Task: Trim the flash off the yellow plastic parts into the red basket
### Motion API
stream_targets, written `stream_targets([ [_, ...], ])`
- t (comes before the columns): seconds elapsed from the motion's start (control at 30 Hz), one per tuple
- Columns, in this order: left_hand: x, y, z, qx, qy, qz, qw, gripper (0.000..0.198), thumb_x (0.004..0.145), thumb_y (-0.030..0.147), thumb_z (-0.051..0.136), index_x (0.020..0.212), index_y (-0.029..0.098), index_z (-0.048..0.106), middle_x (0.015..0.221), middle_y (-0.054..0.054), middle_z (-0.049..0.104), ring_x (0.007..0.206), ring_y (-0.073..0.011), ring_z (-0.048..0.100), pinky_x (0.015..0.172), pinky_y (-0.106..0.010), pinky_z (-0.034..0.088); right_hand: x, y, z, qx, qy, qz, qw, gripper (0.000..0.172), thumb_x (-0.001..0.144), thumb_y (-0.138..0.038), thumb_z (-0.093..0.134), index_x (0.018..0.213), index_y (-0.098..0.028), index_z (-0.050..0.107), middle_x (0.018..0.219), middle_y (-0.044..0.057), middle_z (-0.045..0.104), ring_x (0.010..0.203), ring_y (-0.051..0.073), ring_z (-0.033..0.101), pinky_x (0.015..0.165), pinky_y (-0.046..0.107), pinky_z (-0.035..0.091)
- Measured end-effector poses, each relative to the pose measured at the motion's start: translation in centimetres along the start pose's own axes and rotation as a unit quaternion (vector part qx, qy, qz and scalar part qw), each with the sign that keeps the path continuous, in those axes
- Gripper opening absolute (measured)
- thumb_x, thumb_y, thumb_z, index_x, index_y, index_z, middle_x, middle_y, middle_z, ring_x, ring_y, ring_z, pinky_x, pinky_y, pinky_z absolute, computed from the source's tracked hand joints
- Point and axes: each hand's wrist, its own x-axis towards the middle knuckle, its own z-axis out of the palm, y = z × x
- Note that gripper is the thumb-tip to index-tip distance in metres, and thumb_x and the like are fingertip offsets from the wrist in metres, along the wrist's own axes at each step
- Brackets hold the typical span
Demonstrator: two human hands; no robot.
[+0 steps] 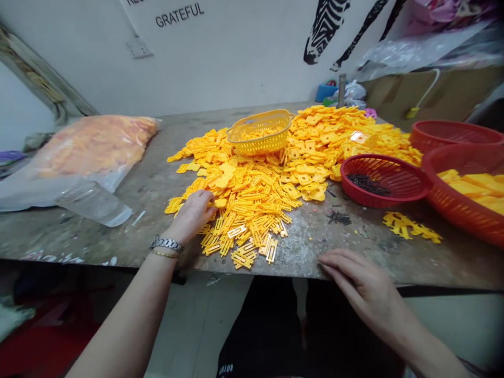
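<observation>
Left hand [195, 212] looked mid-pick at yellow plastic plates [221, 177], needing a neat pinch; couldn't tell its grip, or right hand's [362, 278].

Worn grey tbl [305, 249] bore piled yellow plastic pcs [252, 184], w/ stuffed clear bag [94, 149] & cup [96, 205] at L, small red bskt [378, 199] & loose blk pcs [339, 217] at R.

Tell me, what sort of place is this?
Probably a small workshop: a worn table bears heaps of small yellow parts, red baskets stand on the right, and a bulging bag lies on the left.
</observation>
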Motion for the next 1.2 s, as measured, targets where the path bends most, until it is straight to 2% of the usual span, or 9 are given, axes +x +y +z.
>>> stream_targets([
  [0.33,-1.2,1.2,-0.7,-0.013,0.086,-0.014,0.996,0.02,0.09,0.028,0.039,0.092,0.019,0.057,0.095,-0.01,0.064,0.088,-0.0228,0.058,0.076,-0.033,0.043,0.0,-0.3,0.0,0.011,0.01,0.006,1.0,0.019,0.092,-0.024,0.047,0.102,-0.025,0.063,0.105,0.007,0.065,0.099,0.022,0.061,0.085,0.038,0.051],
  [0.43,-2.0,3.1,-1.5,-0.057,0.112,-0.012,0.992,0.019,0.091,0.03,0.042,0.093,0.019,0.057,0.095,-0.007,0.064,0.088,-0.0199,0.058,0.078,-0.03,0.043,0.0,-0.6,-0.1,0.036,0.014,0.012,0.999,0.018,0.091,-0.023,0.048,0.102,-0.026,0.062,0.104,0.006,0.065,0.097,0.021,0.062,0.083,0.035,0.052],
  [0.5,-2.9,5.1,-2.0,-0.169,0.134,-0.033,0.976,0.016,0.089,0.032,0.048,0.09,0.019,0.057,0.088,-0.004,0.063,0.083,-0.0179,0.058,0.076,-0.029,0.044,0.1,-1.0,-0.2,0.056,0.027,0.015,0.998,0.019,0.09,-0.022,0.049,0.104,-0.026,0.062,0.104,0.006,0.065,0.097,0.021,0.062,0.082,0.034,0.052],
  [0.63,-4.9,9.7,-2.1,-0.422,0.03,-0.062,0.904,0.016,0.087,0.034,0.054,0.09,0.02,0.06,0.082,0.0,0.06,0.074,-0.014,0.057,0.07,-0.026,0.046,0.5,-2.6,-0.6,0.099,0.065,0.031,0.992,0.021,0.089,-0.022,0.052,0.107,-0.027,0.061,0.107,0.005,0.066,0.1,0.02,0.062,0.086,0.032,0.051],
  [0.8,-6.4,14.0,-1.0,-0.524,-0.072,-0.078,0.845,0.014,0.085,0.033,0.056,0.086,0.021,0.063,0.081,0.001,0.061,0.073,-0.0126,0.056,0.064,-0.023,0.045,1.4,-4.3,-1.3,0.14,0.066,0.055,0.986,0.022,0.09,-0.026,0.051,0.109,-0.027,0.063,0.109,0.004,0.067,0.101,0.02,0.062,0.087,0.032,0.051],
  [0.87,-6.6,15.0,-0.7,-0.531,-0.101,-0.064,0.839,0.014,0.086,0.032,0.054,0.087,0.021,0.063,0.082,0.001,0.062,0.074,-0.013,0.057,0.065,-0.023,0.045,1.5,-4.6,-1.4,0.151,0.055,0.053,0.986,0.024,0.09,-0.027,0.051,0.111,-0.026,0.062,0.111,0.005,0.067,0.101,0.02,0.062,0.087,0.032,0.051],
  [1.0,-6.7,16.3,-0.4,-0.488,-0.125,0.008,0.864,0.015,0.089,0.028,0.051,0.089,0.021,0.065,0.085,0.0,0.065,0.08,-0.0139,0.059,0.074,-0.025,0.045,1.4,-4.7,-1.4,0.175,0.024,0.054,0.983,0.026,0.091,-0.026,0.052,0.115,-0.023,0.061,0.108,0.004,0.067,0.095,0.016,0.063,0.085,0.028,0.05],
  [1.07,-6.7,16.8,-0.4,-0.478,-0.139,0.032,0.866,0.015,0.089,0.028,0.051,0.09,0.021,0.065,0.086,0.0,0.066,0.081,-0.0137,0.06,0.075,-0.024,0.045,1.2,-4.5,-1.2,0.184,0.014,0.056,0.981,0.025,0.09,-0.026,0.054,0.113,-0.023,0.062,0.104,0.003,0.068,0.092,0.015,0.063,0.084,0.027,0.049],
  [1.2,-6.9,17.4,0.1,-0.523,-0.141,0.014,0.84,0.016,0.087,0.03,0.054,0.092,0.021,0.067,0.089,-0.001,0.067,0.084,-0.0153,0.061,0.077,-0.025,0.046,1.0,-4.1,-0.7,0.221,0.02,0.094,0.971,0.017,0.088,-0.025,0.056,0.101,-0.023,0.066,0.096,0.001,0.069,0.087,0.014,0.063,0.08,0.027,0.05],
])
